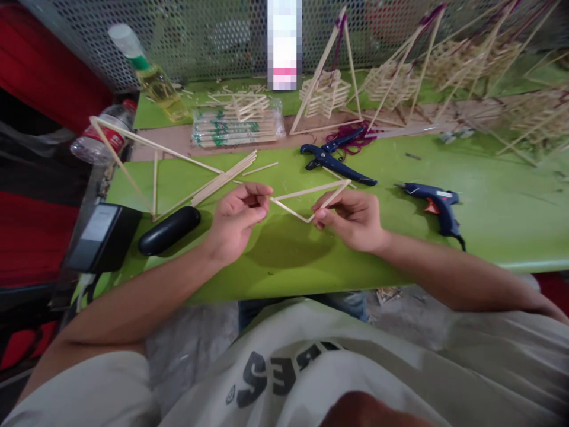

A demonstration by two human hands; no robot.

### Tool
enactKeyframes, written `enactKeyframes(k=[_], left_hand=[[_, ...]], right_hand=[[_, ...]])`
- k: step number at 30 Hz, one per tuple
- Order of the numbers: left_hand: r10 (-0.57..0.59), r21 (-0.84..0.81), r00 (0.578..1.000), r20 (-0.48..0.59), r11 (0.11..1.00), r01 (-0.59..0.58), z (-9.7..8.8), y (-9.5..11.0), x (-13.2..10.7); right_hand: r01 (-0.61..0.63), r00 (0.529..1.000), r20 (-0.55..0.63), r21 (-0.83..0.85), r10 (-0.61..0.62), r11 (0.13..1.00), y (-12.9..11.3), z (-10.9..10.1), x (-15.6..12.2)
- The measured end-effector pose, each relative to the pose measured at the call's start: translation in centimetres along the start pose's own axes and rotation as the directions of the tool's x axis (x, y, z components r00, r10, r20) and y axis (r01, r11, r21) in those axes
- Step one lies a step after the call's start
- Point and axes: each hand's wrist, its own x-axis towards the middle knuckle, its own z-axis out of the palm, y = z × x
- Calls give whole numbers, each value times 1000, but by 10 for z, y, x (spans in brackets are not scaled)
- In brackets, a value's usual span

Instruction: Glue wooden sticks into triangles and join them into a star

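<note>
A small triangle of thin wooden sticks (306, 191) is held up above the green table. My right hand (353, 219) pinches its right-hand stick between thumb and fingers. Beside the triangle's left corner is my left hand (237, 222), its thumb and fingertips drawn together in a pinch. Whether those fingertips touch the corner or hold something tiny, I cannot tell. Beyond my left hand lies a bunch of loose sticks (224, 178). A larger stick frame (164, 153) stands to the left of them.
Blue cutters (331, 161) lie beside purple thread (355, 142). A blue glue gun (433, 198) rests at right, a black case (169, 230) and black box (105, 237) at left. Behind are a packet of sticks (237, 127), an oil bottle (160, 89) and several stick models (326, 95).
</note>
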Motion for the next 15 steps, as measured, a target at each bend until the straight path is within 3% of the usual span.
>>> enactKeyframes(k=[9, 12, 15], left_hand=[[96, 222, 995, -35, 971, -86, 8, 1, -13], [122, 230, 992, -39, 967, -110, 11, 5, -14], [140, 242, 990, -21, 961, -131, 13, 7, -13]], right_hand=[[0, 997, 73, 51, -4, 999, 5, 6, -3], [-6, 980, 200, 33, -1, 999, 4, -2, -1], [-66, 924, 375, -46, 78, 997, 4, -19, 3]])
